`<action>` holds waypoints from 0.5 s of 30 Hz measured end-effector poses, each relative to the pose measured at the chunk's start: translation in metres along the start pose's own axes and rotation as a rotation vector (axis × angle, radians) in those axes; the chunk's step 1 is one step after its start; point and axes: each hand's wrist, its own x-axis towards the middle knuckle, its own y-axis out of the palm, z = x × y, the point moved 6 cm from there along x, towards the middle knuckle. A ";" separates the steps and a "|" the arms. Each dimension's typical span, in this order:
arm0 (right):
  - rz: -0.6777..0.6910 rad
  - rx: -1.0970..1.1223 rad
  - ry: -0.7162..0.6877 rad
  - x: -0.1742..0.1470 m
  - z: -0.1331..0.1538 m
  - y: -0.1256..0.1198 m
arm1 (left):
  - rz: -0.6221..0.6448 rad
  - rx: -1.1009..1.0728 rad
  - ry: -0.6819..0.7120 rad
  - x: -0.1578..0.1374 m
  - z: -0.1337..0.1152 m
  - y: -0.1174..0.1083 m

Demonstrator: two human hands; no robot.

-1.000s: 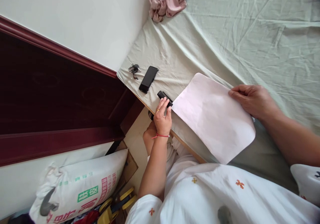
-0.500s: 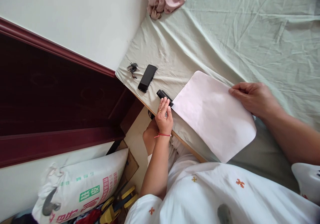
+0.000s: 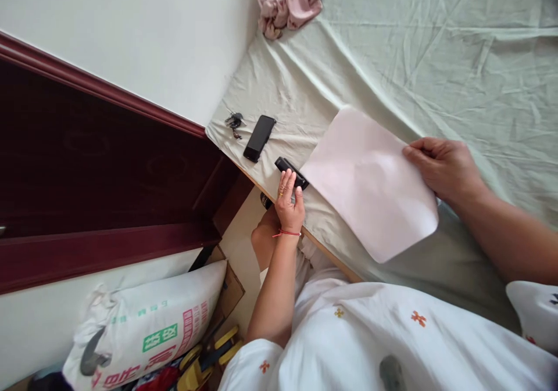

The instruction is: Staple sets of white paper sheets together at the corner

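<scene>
My left hand, with a red string at the wrist and a ring, lies with straight fingers on a small black stapler-like device near the bed edge. Its thumb is apart from the fingers. The device's exact kind cannot be made out. A sheet of white paper with rounded corners has its left corner at the device's right end; whether that corner is inside it is unclear. On the sheet's right edge, my right hand pinches the paper between thumb and fingers.
A black phone and a bunch of keys lie left on the pale green sheet. Pink cloth is bunched at the back by the wall. Below the bed edge stands a white printed sack beside yellow-and-black equipment.
The paper has shifted upward and its near corner has moved away from my body. My left thumb stands out more, and more of the black device shows.
</scene>
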 end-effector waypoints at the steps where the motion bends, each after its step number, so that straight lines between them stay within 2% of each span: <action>1: -0.066 0.043 -0.017 0.001 0.000 -0.004 | 0.005 0.000 -0.005 -0.001 0.000 0.001; 4: -0.245 0.279 -0.006 0.002 -0.001 -0.013 | 0.035 0.005 -0.006 -0.001 0.002 0.003; 6: -0.276 0.447 0.046 0.000 0.000 -0.013 | 0.069 0.008 -0.009 0.000 0.002 0.002; 9: -0.198 0.569 0.126 -0.006 0.005 -0.008 | 0.061 0.049 -0.013 -0.001 -0.002 -0.003; 12: -0.090 0.580 0.142 -0.010 0.010 -0.002 | -0.085 0.090 -0.033 -0.009 -0.015 -0.015; 14: -0.047 0.553 0.134 -0.011 0.009 0.000 | -0.165 -0.032 -0.121 -0.018 -0.023 -0.020; 15: -0.037 0.538 0.130 -0.011 0.009 0.000 | -0.157 -0.157 -0.212 -0.023 -0.025 -0.018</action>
